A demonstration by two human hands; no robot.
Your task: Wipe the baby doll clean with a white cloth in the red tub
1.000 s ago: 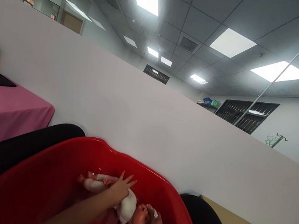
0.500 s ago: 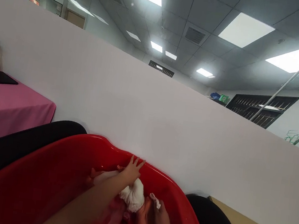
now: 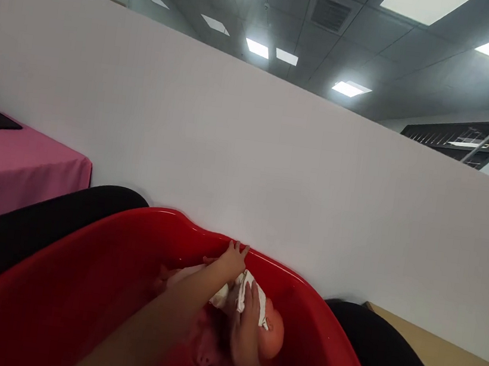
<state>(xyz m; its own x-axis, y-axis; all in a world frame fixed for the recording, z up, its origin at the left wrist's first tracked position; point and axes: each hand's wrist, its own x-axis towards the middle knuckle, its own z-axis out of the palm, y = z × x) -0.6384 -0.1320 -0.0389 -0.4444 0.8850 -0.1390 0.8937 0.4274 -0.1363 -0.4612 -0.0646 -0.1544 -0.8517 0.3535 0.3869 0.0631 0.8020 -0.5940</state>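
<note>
the baby doll (image 3: 271,336) lies low inside the red tub (image 3: 78,281), toward its far rim and the white partition wall (image 3: 249,147). the left hand (image 3: 230,260) rests spread and flat over the doll's body just below that rim. the right hand (image 3: 245,333) presses a white cloth (image 3: 247,297) against the doll's head, fingers flat, not pinching. with neither grip closed, the doll could roll or slide along the tub's slick curved wall.

One red tub (image 3: 78,281), one doll (image 3: 271,336), one white cloth (image 3: 255,304), two hands (image 3: 245,333)
</note>
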